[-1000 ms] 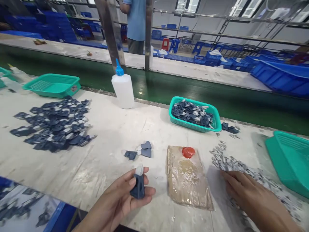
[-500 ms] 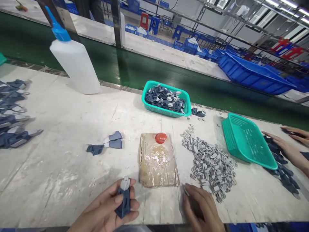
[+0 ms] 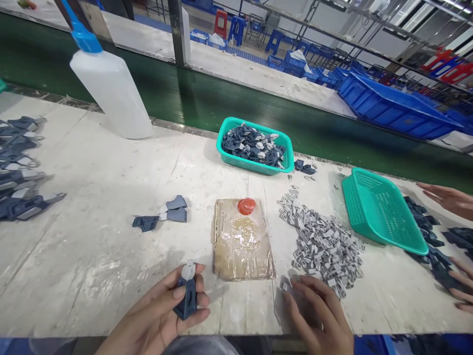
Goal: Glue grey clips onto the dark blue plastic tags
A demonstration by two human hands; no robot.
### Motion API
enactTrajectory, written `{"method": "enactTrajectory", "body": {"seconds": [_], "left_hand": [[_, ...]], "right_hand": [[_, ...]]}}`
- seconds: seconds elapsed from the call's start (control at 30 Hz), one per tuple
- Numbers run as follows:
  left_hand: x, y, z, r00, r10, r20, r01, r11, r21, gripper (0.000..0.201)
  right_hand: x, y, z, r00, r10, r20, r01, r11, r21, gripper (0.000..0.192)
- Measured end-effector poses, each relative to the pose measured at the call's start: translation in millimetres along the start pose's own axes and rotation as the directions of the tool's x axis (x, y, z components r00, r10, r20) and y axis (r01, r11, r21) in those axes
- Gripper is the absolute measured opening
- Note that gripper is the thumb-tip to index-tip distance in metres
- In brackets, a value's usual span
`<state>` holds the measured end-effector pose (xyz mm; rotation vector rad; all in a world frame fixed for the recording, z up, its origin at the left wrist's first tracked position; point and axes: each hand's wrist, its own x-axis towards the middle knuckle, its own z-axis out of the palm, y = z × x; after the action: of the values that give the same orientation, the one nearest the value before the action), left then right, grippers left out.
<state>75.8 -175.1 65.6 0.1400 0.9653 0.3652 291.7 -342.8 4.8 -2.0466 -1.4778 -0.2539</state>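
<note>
My left hand (image 3: 162,308) is closed around a dark blue plastic part (image 3: 187,298), its thumb on the part's side. A light grey tip piece (image 3: 188,270) stands at the part's upper end. Low over the table, my right hand (image 3: 320,313) has its thumb and forefinger at a small grey plastic clip (image 3: 284,285), which seems pinched at the fingertips. Beside that hand spreads a pile of grey clips (image 3: 327,249). Between and beyond my hands lies a film-covered cardboard pad (image 3: 240,264) with a red blob (image 3: 246,206) and a wet patch on it.
Several blue-grey parts (image 3: 146,223) lie left of the pad, more (image 3: 22,207) at the far left. A white squeeze bottle (image 3: 114,93) stands behind. One green basket (image 3: 254,167) holds parts; another green basket (image 3: 384,212) stands right, near another person's hands (image 3: 449,197).
My right hand has shifted slightly right and its fingers have spread a little beside the clip. My left hand keeps its part. The other person's hands at the right have moved apart.
</note>
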Motion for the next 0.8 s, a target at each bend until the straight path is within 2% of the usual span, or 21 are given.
{"method": "enactTrajectory", "body": {"seconds": [0.13, 0.3, 0.4, 0.5, 0.63, 0.8], "left_hand": [[1, 1, -1.7, 1.0, 0.017, 0.013, -0.016, 1.0, -0.013, 0.011], [6, 1, -8.5, 0.998, 0.044, 0.044, -0.044, 0.999, -0.003, 0.01], [7, 0, -14.5, 0.993, 0.082, 0.082, -0.084, 0.996, 0.012, 0.014], [9, -1, -19.8, 0.992, 0.092, 0.09, -0.094, 0.996, 0.014, 0.022], [14, -4, -27.3, 0.986, 0.101, 0.131, -0.099, 0.995, -0.027, 0.02], [19, -8, -35.2, 0.974, 0.115, 0.196, -0.09, 0.987, -0.131, 0.021]], "right_hand": [[1, 6, 0, 0.999, -0.052, 0.013, 0.052, 0.999, 0.001, 0.015], [8, 7, -8, 0.982, -0.174, 0.072, 0.182, 0.976, -0.122, 0.017], [30, -6, -8, 0.987, -0.159, 0.011, 0.159, 0.977, -0.141, 0.017], [61, -25, 6, 0.986, -0.157, -0.061, 0.152, 0.985, -0.085, 0.014], [96, -41, 35, 0.976, -0.219, -0.018, 0.218, 0.976, -0.027, 0.01], [109, -40, 57, 0.97, -0.243, 0.02, 0.243, 0.97, -0.018, 0.007]]}}
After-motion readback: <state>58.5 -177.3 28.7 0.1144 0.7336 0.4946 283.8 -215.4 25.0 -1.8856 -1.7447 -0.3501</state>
